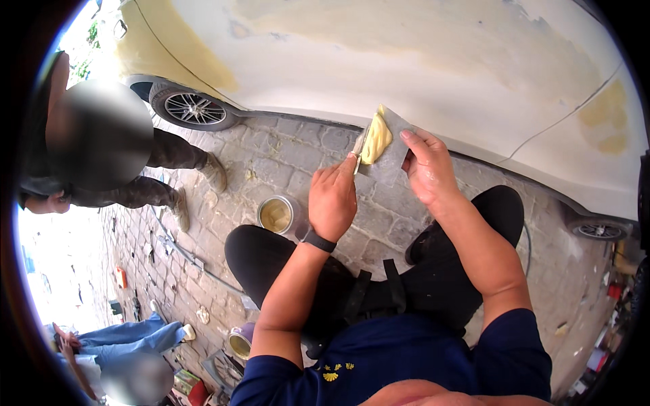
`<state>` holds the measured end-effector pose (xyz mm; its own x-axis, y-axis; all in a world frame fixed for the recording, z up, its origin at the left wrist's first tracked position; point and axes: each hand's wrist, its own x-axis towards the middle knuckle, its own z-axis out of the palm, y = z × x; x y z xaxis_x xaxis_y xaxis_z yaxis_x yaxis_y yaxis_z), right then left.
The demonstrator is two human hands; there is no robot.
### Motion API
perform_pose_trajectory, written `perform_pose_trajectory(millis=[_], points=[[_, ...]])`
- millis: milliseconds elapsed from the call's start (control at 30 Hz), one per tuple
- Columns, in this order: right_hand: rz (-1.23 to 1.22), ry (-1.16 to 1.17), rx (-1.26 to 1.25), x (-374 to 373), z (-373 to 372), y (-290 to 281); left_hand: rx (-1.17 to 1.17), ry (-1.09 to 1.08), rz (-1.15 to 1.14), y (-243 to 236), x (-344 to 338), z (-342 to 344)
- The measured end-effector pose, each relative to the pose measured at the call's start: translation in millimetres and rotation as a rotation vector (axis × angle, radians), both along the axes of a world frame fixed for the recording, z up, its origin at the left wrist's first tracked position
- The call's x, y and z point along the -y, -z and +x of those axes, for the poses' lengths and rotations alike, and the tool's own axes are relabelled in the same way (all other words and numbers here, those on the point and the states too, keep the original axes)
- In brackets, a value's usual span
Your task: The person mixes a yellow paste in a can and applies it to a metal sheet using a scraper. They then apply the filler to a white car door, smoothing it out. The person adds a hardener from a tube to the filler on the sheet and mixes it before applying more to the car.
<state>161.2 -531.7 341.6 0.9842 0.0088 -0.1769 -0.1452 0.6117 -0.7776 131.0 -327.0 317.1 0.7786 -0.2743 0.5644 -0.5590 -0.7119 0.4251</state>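
In front of the car's side, my right hand (431, 167) grips a thin grey flat plate (395, 161) by its right edge, thumb on top. A mound of pale yellow putty (376, 140) lies on the plate's left part. My left hand (333, 197), with a dark band at its wrist, is closed around a putty knife (357, 162). Its blade meets the left side of the putty; the handle is mostly hidden by my fingers. Just left of my left wrist stands an open tin (276, 214) with yellowish paste inside.
Across the top runs a white car body (420, 68) with yellow filler patches; a wheel (193, 108) is at left. One person (169, 152) stands left, another (128, 338) at lower left. A hose (183, 254) crosses the paving (298, 142). A second tin (240, 344) stands lower left.
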Motion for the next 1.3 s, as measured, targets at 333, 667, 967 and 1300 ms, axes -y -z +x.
perform_pose_trajectory(millis=[333,667,967,1300], points=[[-0.585,0.014,0.722,20.5,-12.9,-34.2,-0.543,0.142,-0.743,4.8,-21.2,-4.3],[-0.925,-0.342,0.76,17.9,-2.9,-42.4,-0.63,0.102,-1.124,-13.4,-24.2,-14.7],[-0.451,-0.033,0.209,11.4,15.2,-10.5,-0.538,0.016,-1.308,-17.5,-39.8,-3.6],[-0.422,-0.132,0.07,-23.1,5.3,10.8,-0.587,0.119,-0.702,-15.8,-42.4,-13.7]])
